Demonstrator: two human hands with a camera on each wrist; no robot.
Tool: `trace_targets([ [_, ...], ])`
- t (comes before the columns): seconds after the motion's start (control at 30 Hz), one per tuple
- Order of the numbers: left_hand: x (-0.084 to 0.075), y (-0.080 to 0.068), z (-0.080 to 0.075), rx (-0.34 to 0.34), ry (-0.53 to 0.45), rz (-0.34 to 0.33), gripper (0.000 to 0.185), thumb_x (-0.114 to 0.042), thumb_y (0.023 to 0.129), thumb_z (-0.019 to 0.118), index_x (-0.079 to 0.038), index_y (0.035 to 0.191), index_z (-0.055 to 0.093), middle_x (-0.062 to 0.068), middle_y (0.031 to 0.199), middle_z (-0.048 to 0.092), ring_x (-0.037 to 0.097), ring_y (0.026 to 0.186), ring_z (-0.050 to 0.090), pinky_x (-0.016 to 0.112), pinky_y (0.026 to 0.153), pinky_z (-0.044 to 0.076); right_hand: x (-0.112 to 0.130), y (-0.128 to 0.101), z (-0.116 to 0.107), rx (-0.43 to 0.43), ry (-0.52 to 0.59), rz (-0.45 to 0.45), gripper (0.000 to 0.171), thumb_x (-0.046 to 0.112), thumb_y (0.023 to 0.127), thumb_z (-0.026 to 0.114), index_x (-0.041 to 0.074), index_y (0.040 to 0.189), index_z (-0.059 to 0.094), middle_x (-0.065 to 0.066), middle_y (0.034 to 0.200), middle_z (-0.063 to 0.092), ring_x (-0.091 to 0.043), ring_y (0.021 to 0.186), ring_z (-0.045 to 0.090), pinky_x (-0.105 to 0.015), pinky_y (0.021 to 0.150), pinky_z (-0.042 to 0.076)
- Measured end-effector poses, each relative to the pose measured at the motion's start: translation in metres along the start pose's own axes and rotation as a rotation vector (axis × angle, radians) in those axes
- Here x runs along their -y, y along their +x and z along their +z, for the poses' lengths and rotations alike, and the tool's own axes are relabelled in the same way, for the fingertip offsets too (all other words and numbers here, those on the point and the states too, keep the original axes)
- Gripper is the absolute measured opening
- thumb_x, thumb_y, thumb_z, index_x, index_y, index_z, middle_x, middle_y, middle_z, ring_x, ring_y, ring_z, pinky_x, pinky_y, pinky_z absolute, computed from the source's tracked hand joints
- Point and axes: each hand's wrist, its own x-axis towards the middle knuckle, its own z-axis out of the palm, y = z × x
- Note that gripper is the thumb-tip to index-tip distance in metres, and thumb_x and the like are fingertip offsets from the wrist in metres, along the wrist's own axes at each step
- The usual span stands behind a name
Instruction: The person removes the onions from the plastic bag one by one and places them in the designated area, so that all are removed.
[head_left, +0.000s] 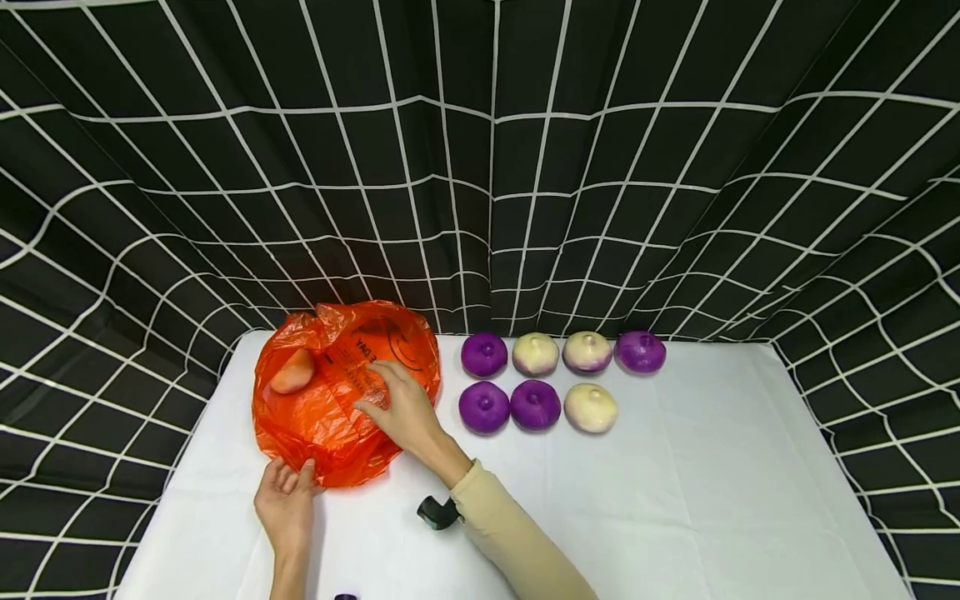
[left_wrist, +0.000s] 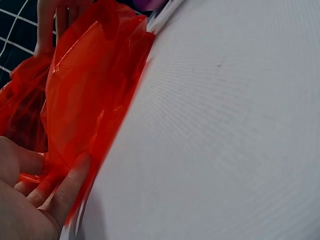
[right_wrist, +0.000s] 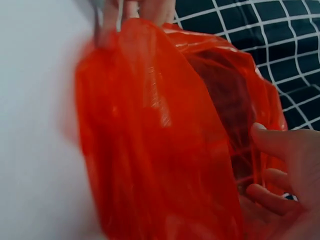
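A red plastic bag [head_left: 352,442] with dark print lies spread at the left of the table. Inside it, toward its left side, is a round peach-coloured fruit [head_left: 292,372]. My left hand [head_left: 288,504] pinches the bag's near edge between thumb and fingers, and the left wrist view shows red film over those fingers. Over the right part of the bag is my right hand [head_left: 405,408], thumb and fingers spread apart. In the right wrist view its thumb [right_wrist: 272,140] lies at the rim of the bag's mouth, the other fingers lower down.
Right of the bag stand two rows of turnip-like vegetables, several purple [head_left: 484,407] and several cream-coloured [head_left: 591,408]. A small black object [head_left: 437,512] lies by the right sleeve [head_left: 517,525]. Black cloth with a white grid [head_left: 465,192] rises behind the white table [head_left: 720,483].
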Motion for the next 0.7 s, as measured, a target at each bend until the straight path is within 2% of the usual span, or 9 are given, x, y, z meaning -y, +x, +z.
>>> trace_targets([
  [0.17, 0.0, 0.002, -0.001, 0.014, 0.009, -0.002, 0.019, 0.012, 0.087, 0.063, 0.0, 0.096, 0.051, -0.005, 0.068, 0.04, -0.001, 0.051, 0.045, 0.019, 0.043, 0.051, 0.009, 0.022, 0.018, 0.069, -0.031, 0.082, 0.06, 0.03, 0.086, 0.077, 0.005, 0.136, 0.055, -0.009, 0.136, 0.055, -0.019, 0.124, 0.055, -0.025, 0.106, 0.042],
  [0.27, -0.001, 0.004, -0.002, 0.018, 0.027, -0.002, 0.019, 0.012, 0.087, 0.063, 0.001, 0.098, 0.052, -0.005, 0.069, 0.039, -0.001, 0.052, 0.044, 0.019, 0.043, 0.051, 0.018, 0.038, 0.03, 0.114, -0.075, 0.099, 0.061, 0.033, 0.085, 0.077, 0.006, 0.135, 0.055, -0.007, 0.134, 0.056, -0.017, 0.122, 0.056, -0.023, 0.104, 0.043],
  [0.47, 0.0, 0.008, -0.002, 0.022, -0.012, -0.005, 0.018, 0.012, 0.087, 0.063, 0.002, 0.099, 0.054, -0.005, 0.066, 0.042, 0.002, 0.05, 0.046, 0.019, 0.042, 0.051, 0.028, 0.064, 0.053, 0.213, -0.149, 0.166, 0.066, 0.038, 0.083, 0.078, 0.009, 0.137, 0.053, -0.006, 0.13, 0.057, -0.017, 0.117, 0.057, -0.023, 0.099, 0.046],
  [0.6, 0.002, 0.007, 0.001, 0.006, 0.029, 0.005, 0.019, 0.011, 0.087, 0.064, 0.001, 0.099, 0.053, -0.005, 0.067, 0.04, 0.0, 0.051, 0.044, 0.017, 0.042, 0.05, 0.027, 0.076, 0.069, 0.259, -0.194, 0.209, 0.068, 0.041, 0.082, 0.079, 0.011, 0.137, 0.053, -0.005, 0.128, 0.058, -0.015, 0.116, 0.058, -0.022, 0.097, 0.047],
  [0.7, 0.005, 0.004, 0.0, 0.013, 0.074, 0.0, 0.02, 0.01, 0.087, 0.064, 0.001, 0.098, 0.05, -0.003, 0.07, 0.034, -0.001, 0.053, 0.04, 0.017, 0.043, 0.05, 0.026, 0.083, 0.082, 0.259, -0.265, 0.213, 0.062, 0.043, 0.08, 0.08, 0.012, 0.129, 0.059, -0.002, 0.118, 0.064, -0.013, 0.107, 0.062, -0.021, 0.091, 0.05],
])
